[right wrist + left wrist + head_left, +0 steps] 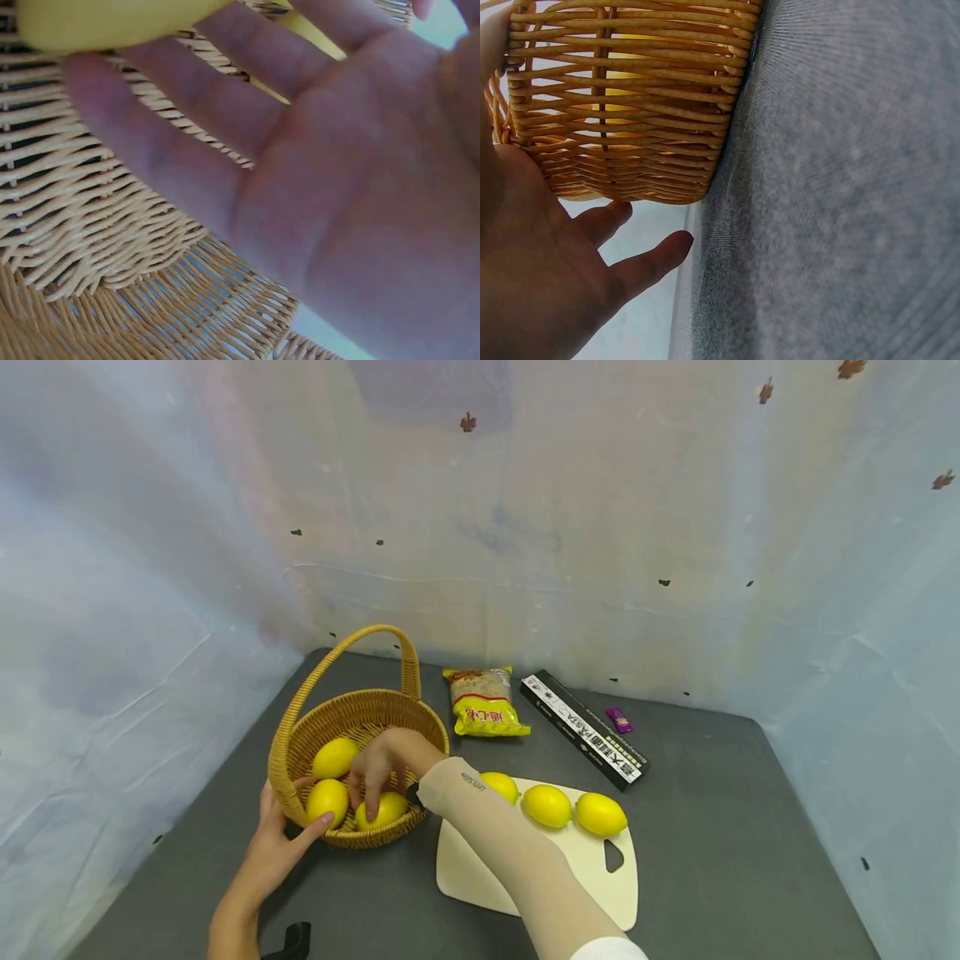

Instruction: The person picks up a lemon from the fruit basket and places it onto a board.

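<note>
Lemons (pixel 335 758) in basket (pixel 390 706), left of board (pixel 585 856)

The long black box (pixel 585 729) has a white strip that says PASTA in big letters. Next to that are Chinese signs that look like 意大利面. More tiny words run along the box, too small to read. The pale sleeve (pixel 517 852) on the right arm says "Let's Slim". The yellow bag (pixel 483 702) has pink Chinese signs. The middle one looks like 心.
</note>
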Demonstrator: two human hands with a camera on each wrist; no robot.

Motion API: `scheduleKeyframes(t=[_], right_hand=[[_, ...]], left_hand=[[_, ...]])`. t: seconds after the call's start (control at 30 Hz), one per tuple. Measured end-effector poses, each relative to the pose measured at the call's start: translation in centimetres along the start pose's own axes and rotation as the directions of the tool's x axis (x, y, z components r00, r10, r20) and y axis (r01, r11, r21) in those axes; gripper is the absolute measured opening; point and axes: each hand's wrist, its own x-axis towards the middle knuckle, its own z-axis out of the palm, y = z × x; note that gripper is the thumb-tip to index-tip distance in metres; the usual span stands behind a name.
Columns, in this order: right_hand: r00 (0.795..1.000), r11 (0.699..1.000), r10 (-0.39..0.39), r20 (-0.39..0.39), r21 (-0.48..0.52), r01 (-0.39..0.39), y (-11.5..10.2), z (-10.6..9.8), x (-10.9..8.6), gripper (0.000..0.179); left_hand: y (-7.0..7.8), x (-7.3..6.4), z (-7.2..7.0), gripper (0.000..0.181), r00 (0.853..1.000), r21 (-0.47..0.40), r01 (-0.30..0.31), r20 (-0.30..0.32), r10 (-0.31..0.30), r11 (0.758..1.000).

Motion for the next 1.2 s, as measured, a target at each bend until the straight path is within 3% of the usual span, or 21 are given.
scheduleKeyframes(t=[0.4,0.73,1.03,1.2], right_hand=[[0.998,0.997,0.065,-0.007,-0.051,-0.066,0.0,0.6,-0.7,0.038],[0.999,0.996,0.037,-0.012,-0.085,-0.038,0.1,0.3,-1.6,0.036],[0.998,0.994,-0.019,-0.055,-0.108,0.013,-0.1,-0.1,-3.2,0.059],[0.996,0.993,-0.059,-0.072,-0.107,0.051,0.0,0.0,-3.9,0.063]], left_hand=[[0.4,-0.1,0.2,0.064,1.0,0.007,-0.022,0.001,0.022,1.0],[0.5,-0.2,0.2,0.067,1.0,0.025,-0.002,0.025,0.001,1.0],[0.4,-0.1,-0.1,0.067,1.0,0.035,-0.011,0.01,0.011,0.999],[0.4,0.0,-0.4,0.068,1.0,0.032,-0.004,0.018,0.004,0.999]])
